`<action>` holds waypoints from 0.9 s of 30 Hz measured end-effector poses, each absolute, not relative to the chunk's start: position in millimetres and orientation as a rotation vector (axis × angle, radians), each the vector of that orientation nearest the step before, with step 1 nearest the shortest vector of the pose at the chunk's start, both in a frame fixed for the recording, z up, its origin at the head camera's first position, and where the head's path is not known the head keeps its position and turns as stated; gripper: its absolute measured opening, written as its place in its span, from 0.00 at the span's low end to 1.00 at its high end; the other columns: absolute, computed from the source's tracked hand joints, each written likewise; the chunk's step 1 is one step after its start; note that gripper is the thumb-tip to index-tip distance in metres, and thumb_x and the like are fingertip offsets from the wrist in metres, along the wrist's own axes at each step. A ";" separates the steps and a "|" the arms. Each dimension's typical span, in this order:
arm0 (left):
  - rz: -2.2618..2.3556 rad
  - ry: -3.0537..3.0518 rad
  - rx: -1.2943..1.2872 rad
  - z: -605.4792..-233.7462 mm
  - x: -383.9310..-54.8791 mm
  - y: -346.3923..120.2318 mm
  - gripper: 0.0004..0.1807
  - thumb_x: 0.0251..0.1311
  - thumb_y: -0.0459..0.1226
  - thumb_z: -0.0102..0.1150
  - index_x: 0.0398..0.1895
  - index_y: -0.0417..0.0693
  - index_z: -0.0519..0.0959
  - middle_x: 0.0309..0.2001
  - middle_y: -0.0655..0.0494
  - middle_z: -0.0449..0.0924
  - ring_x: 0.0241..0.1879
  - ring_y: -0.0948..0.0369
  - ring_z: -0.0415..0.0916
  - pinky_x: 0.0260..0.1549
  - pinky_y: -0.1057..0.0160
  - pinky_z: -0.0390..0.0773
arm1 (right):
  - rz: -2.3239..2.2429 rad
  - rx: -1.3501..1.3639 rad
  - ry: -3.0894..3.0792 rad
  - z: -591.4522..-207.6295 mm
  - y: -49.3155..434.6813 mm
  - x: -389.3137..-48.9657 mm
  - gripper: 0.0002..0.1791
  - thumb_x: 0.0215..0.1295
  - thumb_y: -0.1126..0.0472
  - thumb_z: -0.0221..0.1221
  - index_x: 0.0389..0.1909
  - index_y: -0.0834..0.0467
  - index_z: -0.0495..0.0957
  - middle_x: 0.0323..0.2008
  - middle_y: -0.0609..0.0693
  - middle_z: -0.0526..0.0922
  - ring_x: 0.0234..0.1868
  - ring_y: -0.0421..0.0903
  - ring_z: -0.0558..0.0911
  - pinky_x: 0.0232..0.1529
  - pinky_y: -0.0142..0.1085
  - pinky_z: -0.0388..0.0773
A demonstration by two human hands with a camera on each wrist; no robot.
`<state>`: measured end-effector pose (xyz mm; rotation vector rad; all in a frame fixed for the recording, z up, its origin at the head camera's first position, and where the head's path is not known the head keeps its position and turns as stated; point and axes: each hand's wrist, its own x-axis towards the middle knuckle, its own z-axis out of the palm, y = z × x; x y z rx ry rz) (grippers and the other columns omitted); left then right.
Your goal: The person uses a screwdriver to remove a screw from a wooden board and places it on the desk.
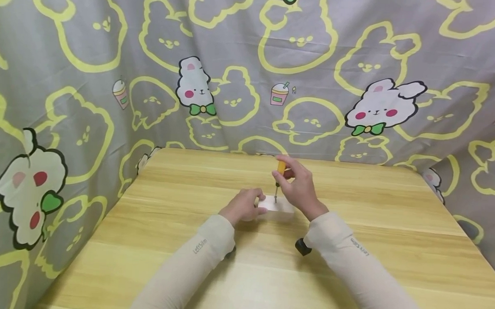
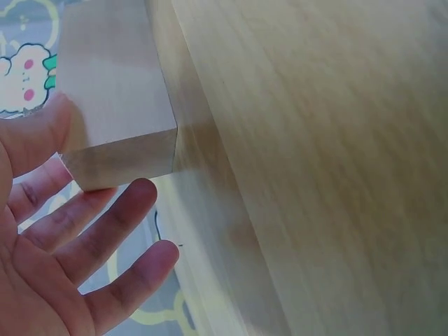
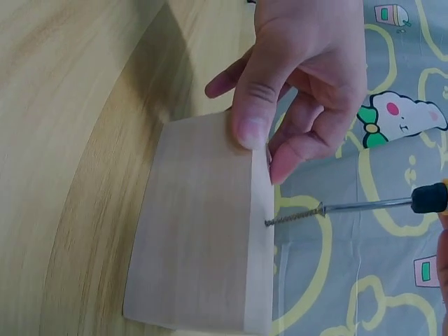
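The wooden block (image 1: pixel 279 215) on the counter (image 1: pixel 263 278) (probably light and stiff) is best held at the end, where it is pinched by the left hand (image 1: pixel 244 205). The screwdriver (image 1: pixel 281 166) is pinched by the right hand (image 1: pixel 300 183).

Left hand (image 1: pixel 245 205) and right hand (image 1: pixel 300 184): two hands | Screwdriver (image 1: pixel 281 167): one | Screw (image 3: pixel 294 216): one | Wooden block (image 3: pixel 196 224): one | Table (image 1: pixel 377 191): one | Pale sleeves (image 1: pixel 182 268): two, one left, one right | Sleeve inscriptions (image 1: pixel 200 246): two, one per sleeve | Printed cups (image 1: pixel 279 95), head view: three, one cut off by the view's right edge
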<state>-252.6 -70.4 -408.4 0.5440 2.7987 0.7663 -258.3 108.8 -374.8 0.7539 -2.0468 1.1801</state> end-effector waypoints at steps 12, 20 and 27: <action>0.767 2.791 0.525 -408.4 -252.0 -70.9 0.21 0.60 0.45 0.66 0.53 0.46 0.77 0.54 0.49 0.79 0.47 0.57 0.76 0.52 0.55 0.75 | 1.268 0.831 -2.070 -369.5 107.0 -257.6 0.21 0.60 0.74 0.62 0.55 0.62 0.76 0.34 0.58 0.82 0.27 0.51 0.85 0.27 0.42 0.83; 0.762 2.786 0.531 -407.5 -252.2 -71.0 0.21 0.60 0.45 0.66 0.53 0.46 0.76 0.53 0.49 0.79 0.42 0.58 0.76 0.50 0.56 0.76 | 1.270 0.796 -2.042 -370.0 107.6 -258.8 0.21 0.58 0.72 0.66 0.54 0.63 0.77 0.34 0.57 0.79 0.27 0.50 0.84 0.28 0.37 0.82; 0.765 2.784 0.528 -408.3 -252.4 -71.4 0.21 0.61 0.45 0.65 0.54 0.46 0.76 0.54 0.49 0.78 0.40 0.60 0.77 0.49 0.56 0.76 | 1.252 0.776 -2.001 -372.3 104.6 -260.4 0.20 0.58 0.74 0.66 0.52 0.65 0.77 0.34 0.58 0.78 0.29 0.52 0.83 0.31 0.34 0.82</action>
